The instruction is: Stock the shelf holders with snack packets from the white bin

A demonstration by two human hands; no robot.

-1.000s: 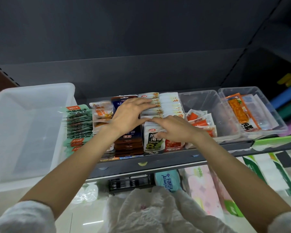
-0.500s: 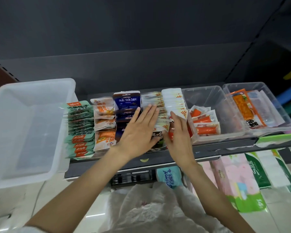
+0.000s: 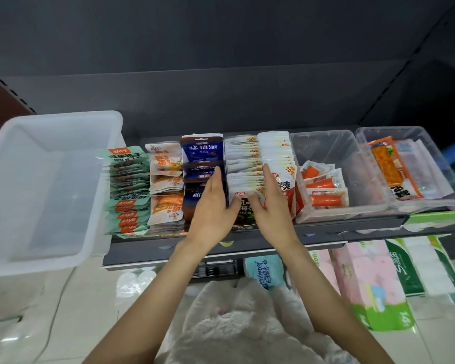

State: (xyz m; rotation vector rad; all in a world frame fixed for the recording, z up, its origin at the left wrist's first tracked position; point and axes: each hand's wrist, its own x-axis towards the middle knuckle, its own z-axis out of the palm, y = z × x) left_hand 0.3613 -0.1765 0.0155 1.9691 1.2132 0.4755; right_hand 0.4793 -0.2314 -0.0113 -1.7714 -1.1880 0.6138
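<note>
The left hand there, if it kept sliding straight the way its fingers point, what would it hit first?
Probably the upright dark blue packets behind the left hand fingertips; past them, the shelf's grey back wall. Depth is unclear.

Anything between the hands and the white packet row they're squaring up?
Nothing visible. The left hand and right hand lie flat against either side of the white packet row, touching it directly. The white bin sits off to the left, apart.

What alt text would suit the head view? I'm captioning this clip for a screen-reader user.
A person's left hand and right hand, fingers straight, press either side of a row of white snack packets on a dark shelf. An empty-looking white bin sits at left; two clear holders stand at right.
</note>
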